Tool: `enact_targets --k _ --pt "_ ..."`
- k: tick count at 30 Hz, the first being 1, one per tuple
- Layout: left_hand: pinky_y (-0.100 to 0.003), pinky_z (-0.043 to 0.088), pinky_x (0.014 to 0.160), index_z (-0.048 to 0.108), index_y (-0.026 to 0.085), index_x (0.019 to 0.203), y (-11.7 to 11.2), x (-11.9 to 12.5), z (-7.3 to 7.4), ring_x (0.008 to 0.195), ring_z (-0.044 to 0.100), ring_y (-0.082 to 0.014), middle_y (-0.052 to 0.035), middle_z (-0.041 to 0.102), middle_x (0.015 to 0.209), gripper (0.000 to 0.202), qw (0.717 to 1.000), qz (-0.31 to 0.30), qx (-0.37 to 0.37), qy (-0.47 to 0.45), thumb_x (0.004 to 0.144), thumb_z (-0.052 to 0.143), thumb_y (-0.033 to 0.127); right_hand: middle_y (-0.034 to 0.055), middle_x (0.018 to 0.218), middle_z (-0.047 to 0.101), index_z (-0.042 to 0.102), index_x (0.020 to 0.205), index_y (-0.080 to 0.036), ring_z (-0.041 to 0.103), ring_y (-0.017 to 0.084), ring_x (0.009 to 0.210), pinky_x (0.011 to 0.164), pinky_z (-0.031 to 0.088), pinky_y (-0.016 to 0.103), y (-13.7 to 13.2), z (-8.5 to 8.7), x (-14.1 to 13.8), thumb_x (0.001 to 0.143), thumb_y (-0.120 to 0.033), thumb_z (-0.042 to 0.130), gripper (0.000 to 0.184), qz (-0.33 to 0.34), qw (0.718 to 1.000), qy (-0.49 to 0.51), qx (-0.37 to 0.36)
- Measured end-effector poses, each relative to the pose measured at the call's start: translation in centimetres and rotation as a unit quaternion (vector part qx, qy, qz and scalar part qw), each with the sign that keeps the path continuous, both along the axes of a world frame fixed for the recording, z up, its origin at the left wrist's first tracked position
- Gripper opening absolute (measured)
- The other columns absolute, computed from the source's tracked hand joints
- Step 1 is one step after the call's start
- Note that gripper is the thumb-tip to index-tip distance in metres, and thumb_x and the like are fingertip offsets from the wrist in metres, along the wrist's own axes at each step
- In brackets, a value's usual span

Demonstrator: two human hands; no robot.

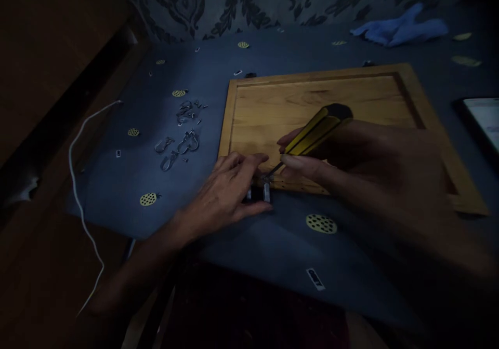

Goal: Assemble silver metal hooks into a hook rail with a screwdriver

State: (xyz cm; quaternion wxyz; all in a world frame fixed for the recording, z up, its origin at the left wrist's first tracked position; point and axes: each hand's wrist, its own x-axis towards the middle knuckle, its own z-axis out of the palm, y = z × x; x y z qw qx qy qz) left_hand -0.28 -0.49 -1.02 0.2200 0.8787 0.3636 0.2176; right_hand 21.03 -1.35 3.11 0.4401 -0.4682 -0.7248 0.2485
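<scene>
My right hand (351,162) is closed round a yellow and black screwdriver (315,128), its thin tip pointing down-left at a small dark metal part (259,192). My left hand (226,193) pinches that small part against the blue mat, right at the near-left corner of a wooden board (351,94). The part is mostly hidden under my left fingers.
A heap of small metal clips and screws (181,136) lies left of the board. Yellow perforated discs (320,223) dot the blue mat. A white cable (80,183) runs along the left. A blue cloth (401,29) lies at the back right, a phone (485,120) at the right edge.
</scene>
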Motion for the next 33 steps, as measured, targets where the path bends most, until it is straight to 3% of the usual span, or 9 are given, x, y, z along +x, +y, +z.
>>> enact_targets --k 2,4,7,10,15,21,24,33 --pt "-0.046 0.054 0.099 0.044 0.019 0.140 0.0 0.0 0.0 0.115 0.061 -0.0299 -0.0082 0.069 0.114 0.066 1.000 -0.001 -0.002 0.003 0.089 0.079 0.043 -0.0052 0.073 0.070 0.069 0.080 -0.029 0.068 0.016 0.064 0.051 0.053 0.028 0.7 -0.2 -0.6 0.088 -0.042 0.076 0.017 -0.024 0.998 -0.023 0.045" --pt "-0.048 0.054 0.100 0.042 0.020 0.141 0.0 0.0 0.0 0.116 0.060 -0.0299 -0.0089 0.068 0.119 0.067 1.000 0.001 -0.006 0.010 0.089 0.078 0.041 -0.0058 0.063 0.062 0.059 0.069 -0.026 0.061 0.014 0.055 0.045 0.045 0.027 1.3 -0.4 -1.4 0.084 -0.037 0.079 0.028 -0.054 0.993 -0.030 0.098" --pt "-0.050 0.052 0.104 0.040 0.020 0.144 0.0 0.0 0.0 0.121 0.059 -0.0304 -0.0102 0.067 0.126 0.070 1.000 0.004 -0.013 0.010 0.089 0.078 0.041 -0.0056 0.062 0.059 0.052 0.068 -0.025 0.058 0.014 0.054 0.048 0.047 0.030 1.7 -0.2 -2.3 0.081 -0.035 0.081 0.034 -0.114 0.985 -0.005 0.133" --pt "-0.051 0.051 0.106 0.041 0.021 0.144 -0.1 0.0 0.1 0.123 0.058 -0.0313 -0.0105 0.067 0.127 0.071 1.000 0.006 -0.021 0.006 0.088 0.080 0.040 -0.0047 0.066 0.060 0.056 0.076 -0.026 0.060 0.015 0.055 0.052 0.050 0.033 1.5 -0.1 -2.5 0.084 -0.039 0.080 0.027 -0.154 0.980 0.032 0.124" --pt "-0.051 0.052 0.104 0.042 0.018 0.144 -0.2 0.1 0.2 0.121 0.061 -0.0313 -0.0109 0.069 0.122 0.073 1.000 0.006 -0.028 -0.004 0.087 0.082 0.039 -0.0042 0.066 0.063 0.061 0.079 -0.026 0.061 0.016 0.057 0.052 0.050 0.033 0.9 -1.2 -1.6 0.084 -0.034 0.078 0.019 -0.136 0.981 0.042 0.135" --pt "-0.050 0.052 0.104 0.041 0.020 0.143 -0.2 0.1 0.1 0.123 0.061 -0.0319 -0.0102 0.069 0.122 0.072 1.000 0.008 -0.011 0.008 0.087 0.082 0.039 -0.0030 0.073 0.065 0.061 0.085 -0.027 0.068 0.020 0.068 0.061 0.056 0.038 0.4 -1.6 -1.2 0.090 -0.044 0.072 0.021 -0.133 0.986 -0.003 0.101" --pt "-0.049 0.053 0.103 0.040 0.018 0.143 -0.2 0.1 0.2 0.123 0.060 -0.0312 -0.0110 0.068 0.124 0.073 1.000 0.005 -0.002 0.010 0.087 0.082 0.041 -0.0042 0.067 0.062 0.059 0.081 -0.026 0.063 0.017 0.060 0.055 0.053 0.035 0.4 -1.6 -1.2 0.089 -0.047 0.074 0.027 -0.136 0.983 -0.010 0.126" --pt "-0.049 0.053 0.102 0.038 0.018 0.144 -0.1 0.1 0.3 0.121 0.060 -0.0307 -0.0103 0.069 0.123 0.074 1.000 -0.001 -0.005 0.013 0.089 0.080 0.041 -0.0050 0.066 0.063 0.060 0.083 -0.024 0.063 0.013 0.058 0.053 0.054 0.028 0.7 -1.6 -1.1 0.089 -0.034 0.077 0.021 -0.122 0.973 -0.049 0.188"
